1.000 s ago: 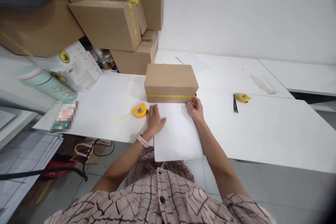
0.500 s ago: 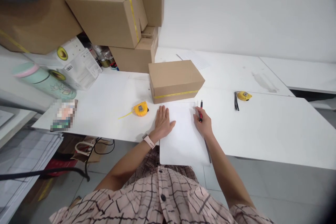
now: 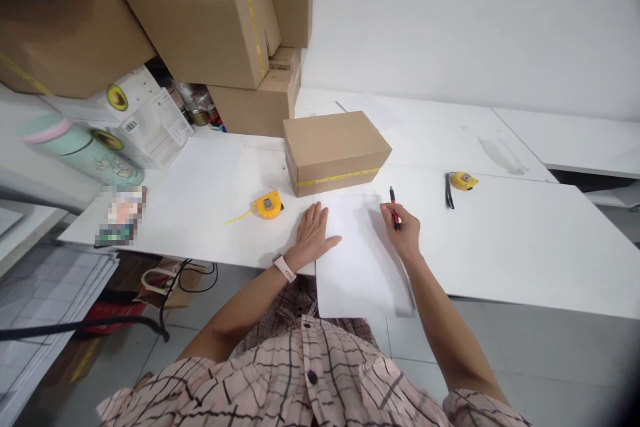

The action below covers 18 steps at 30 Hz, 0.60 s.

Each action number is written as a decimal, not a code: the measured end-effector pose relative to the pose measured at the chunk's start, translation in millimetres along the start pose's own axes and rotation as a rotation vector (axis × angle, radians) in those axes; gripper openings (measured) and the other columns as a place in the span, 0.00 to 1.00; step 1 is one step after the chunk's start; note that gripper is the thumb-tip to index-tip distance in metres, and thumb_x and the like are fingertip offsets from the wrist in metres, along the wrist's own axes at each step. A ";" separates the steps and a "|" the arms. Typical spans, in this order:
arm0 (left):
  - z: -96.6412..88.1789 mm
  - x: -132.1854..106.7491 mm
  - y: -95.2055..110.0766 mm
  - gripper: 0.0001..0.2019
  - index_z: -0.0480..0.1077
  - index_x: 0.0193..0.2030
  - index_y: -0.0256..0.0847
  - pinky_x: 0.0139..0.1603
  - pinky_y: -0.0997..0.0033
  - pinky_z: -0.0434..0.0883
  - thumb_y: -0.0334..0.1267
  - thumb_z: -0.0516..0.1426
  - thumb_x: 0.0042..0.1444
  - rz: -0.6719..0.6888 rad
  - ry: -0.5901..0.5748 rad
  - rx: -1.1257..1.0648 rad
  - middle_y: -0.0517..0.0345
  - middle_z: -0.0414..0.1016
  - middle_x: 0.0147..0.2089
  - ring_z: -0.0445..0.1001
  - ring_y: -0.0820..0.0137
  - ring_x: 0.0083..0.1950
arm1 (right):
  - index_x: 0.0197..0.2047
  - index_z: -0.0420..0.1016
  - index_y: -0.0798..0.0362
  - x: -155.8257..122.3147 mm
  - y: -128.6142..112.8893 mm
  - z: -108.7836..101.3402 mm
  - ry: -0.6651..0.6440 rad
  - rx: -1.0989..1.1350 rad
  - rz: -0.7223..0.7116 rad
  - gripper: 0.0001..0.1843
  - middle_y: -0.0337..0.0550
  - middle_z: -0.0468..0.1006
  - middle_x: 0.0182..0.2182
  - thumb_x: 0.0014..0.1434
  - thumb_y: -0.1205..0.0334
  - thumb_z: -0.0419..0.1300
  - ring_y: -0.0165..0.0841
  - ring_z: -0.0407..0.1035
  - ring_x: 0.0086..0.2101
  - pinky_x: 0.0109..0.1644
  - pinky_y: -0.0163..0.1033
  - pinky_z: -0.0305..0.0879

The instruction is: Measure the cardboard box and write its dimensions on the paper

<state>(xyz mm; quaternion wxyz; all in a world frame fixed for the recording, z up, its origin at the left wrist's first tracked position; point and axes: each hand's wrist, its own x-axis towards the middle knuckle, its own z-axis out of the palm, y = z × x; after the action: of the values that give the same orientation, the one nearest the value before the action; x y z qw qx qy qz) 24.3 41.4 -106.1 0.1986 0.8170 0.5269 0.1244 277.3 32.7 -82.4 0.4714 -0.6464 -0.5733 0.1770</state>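
The left hand (image 3: 314, 233) is lying fingers spread on the white sheet (image 3: 356, 260); the right hand (image 3: 406, 230) is pinching a red pen (image 3: 394, 208) beside it.

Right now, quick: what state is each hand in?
Left hand: open, palm down at the left edge of the paper.
Right hand: closed on a pen.
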 end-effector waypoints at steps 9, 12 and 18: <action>-2.0 -3.0 6.4 0.41 0.53 0.72 0.25 0.75 0.45 0.48 0.54 0.57 0.63 -0.004 0.042 0.152 0.29 0.44 0.78 0.45 0.44 0.78 | 0.47 0.80 0.50 23.4 -59.6 76.7 -0.424 0.694 0.144 0.34 0.46 0.83 0.34 0.62 0.28 0.51 0.43 0.78 0.43 0.57 0.52 0.70; 1.3 -5.8 1.9 0.39 0.54 0.72 0.27 0.75 0.44 0.48 0.54 0.55 0.64 0.017 0.076 0.165 0.31 0.45 0.78 0.46 0.45 0.78 | 0.38 0.79 0.51 24.9 -50.5 72.4 -0.215 0.551 0.091 0.28 0.43 0.80 0.27 0.63 0.33 0.56 0.41 0.77 0.39 0.56 0.52 0.70; 9.8 -8.2 -0.6 0.38 0.52 0.72 0.27 0.75 0.41 0.47 0.53 0.54 0.65 0.040 0.150 0.149 0.29 0.46 0.77 0.44 0.45 0.78 | 0.52 0.76 0.50 -13.3 -3.4 -2.5 0.116 0.158 0.024 0.25 0.50 0.81 0.46 0.66 0.40 0.54 0.41 0.75 0.47 0.55 0.50 0.69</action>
<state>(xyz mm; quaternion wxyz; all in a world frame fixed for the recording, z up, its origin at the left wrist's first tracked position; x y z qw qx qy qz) 24.5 32.3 -115.1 0.0947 0.8281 0.5319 0.1495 273.6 19.3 -82.6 0.5511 -0.6231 -0.5217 0.1893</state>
